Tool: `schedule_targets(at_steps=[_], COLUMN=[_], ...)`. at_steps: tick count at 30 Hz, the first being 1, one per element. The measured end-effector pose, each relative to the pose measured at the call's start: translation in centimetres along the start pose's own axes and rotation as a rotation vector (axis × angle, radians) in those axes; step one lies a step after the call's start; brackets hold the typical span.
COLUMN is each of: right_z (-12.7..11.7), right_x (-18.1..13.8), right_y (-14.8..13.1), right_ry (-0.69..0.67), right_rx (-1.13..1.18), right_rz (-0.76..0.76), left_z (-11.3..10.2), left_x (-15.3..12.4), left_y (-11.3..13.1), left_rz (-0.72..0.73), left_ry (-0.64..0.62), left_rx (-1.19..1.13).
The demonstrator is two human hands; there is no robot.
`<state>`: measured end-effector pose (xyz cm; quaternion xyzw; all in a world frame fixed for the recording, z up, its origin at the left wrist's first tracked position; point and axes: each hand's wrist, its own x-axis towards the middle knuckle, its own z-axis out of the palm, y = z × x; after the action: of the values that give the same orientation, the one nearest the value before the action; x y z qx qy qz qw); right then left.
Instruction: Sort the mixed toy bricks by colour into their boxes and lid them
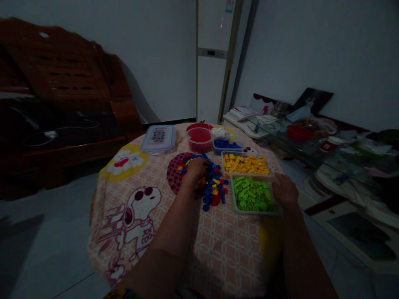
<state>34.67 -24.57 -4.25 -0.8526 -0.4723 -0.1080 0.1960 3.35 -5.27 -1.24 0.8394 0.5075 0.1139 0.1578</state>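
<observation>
A loose pile of small blue, red and yellow bricks (213,187) lies on a round table with a cartoon-print cloth (140,216). My left hand (195,169) rests on the pile's left part, fingers curled down into the bricks. Whether it holds one is hidden. My right hand (285,190) grips the right rim of a clear tray of green bricks (252,195). Behind it stands a tray of yellow bricks (245,164).
Farther back are a red tub (199,139), a box of blue bricks (227,144) and a flat lidded box (158,138). A dark wooden bench (62,104) stands left. A cluttered glass table (311,141) is on the right, a white fridge (215,58) behind.
</observation>
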Motion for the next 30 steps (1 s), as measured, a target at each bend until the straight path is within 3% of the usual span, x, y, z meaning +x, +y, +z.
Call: schedule_targets(at_steps=[12,24,27,30], right_z=[-0.2,-0.2,-0.4,-0.6], right_x=[-0.1,0.0,-0.1,-0.2], right_y=[-0.3,-0.1,-0.3,-0.5], right_ry=[-0.008,0.002,-0.013,-0.026], right_rx=[-0.039,-0.037,-0.039,-0.03], right_rz=[0.0,-0.012,0.007,0.006], left_z=[-0.6,2.4,2.5,1.9], left_x=[0.6,0.0,-0.3,-0.4], left_y=[0.1,6.9,7.5,6.9], left_rz=[0.106,0.37,0.399,0.322], left_ry=[0.25,0.221,0.208,0.262], left_rx=[-0.344,-0.372,-0.363,-0.34])
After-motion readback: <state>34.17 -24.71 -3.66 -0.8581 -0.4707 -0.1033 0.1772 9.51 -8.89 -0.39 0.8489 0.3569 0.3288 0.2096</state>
